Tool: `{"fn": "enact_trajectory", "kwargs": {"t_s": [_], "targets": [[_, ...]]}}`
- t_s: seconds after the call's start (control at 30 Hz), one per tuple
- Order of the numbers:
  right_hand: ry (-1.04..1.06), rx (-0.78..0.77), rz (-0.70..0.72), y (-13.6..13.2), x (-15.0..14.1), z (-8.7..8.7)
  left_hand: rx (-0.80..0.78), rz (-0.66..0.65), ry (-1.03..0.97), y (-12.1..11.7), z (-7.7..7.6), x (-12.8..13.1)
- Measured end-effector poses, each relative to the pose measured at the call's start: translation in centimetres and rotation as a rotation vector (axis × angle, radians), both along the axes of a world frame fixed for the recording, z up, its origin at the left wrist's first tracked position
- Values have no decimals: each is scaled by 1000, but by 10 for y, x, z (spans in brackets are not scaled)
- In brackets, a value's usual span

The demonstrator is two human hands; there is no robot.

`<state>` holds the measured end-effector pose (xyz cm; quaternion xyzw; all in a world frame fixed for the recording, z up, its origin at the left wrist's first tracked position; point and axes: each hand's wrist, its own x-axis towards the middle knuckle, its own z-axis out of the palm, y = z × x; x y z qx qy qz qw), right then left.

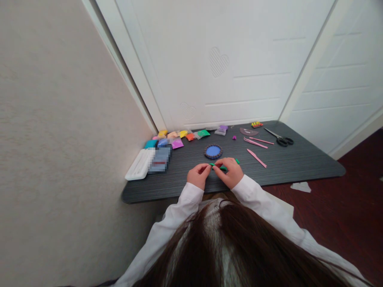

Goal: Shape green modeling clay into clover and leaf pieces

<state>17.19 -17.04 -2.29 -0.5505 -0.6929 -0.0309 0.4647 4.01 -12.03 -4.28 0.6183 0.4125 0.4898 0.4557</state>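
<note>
Closest in, long dark hair (221,247) falls between two white sleeves (250,190), and out of those cuffs come the hands, right at the near edge of the dark table (311,163)! The left hand (198,175) pinches a green strip (212,164) between thumb and fingertips, and the right hand (229,172) pinches it too, the two sets of fingers almost meeting over the tabletop. More green shows below the right fingers (whether it is the same piece, I cannot tell), and a small green piece (237,161) sits just beyond that hand. Over on the left lies a white case (139,164), beside a blurred-out item (160,160). Straight ahead of the hands, there's a blue disc (213,151) ringed by a dark, bumpy border; to its right, a pink tool (256,158) lies aslant, with two slimmer pink tools (256,142) behind it and black-handled scissors (281,138) further right. Farther back, colourful packets (177,143) crowd the left, and a white door (254,48) with striped hearts closes the view!
</note>
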Motion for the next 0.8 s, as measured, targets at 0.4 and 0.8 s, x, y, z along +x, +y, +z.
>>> {"fn": "enact_trajectory", "kwargs": {"t_s": [0.4, 0.8], "targets": [[12, -6, -10, -1, 0, 1, -43, -23, -52, -3, 4, 0], [25, -23, -2, 2, 2, -1, -301, -240, -355, 0, 4, -1]]}}
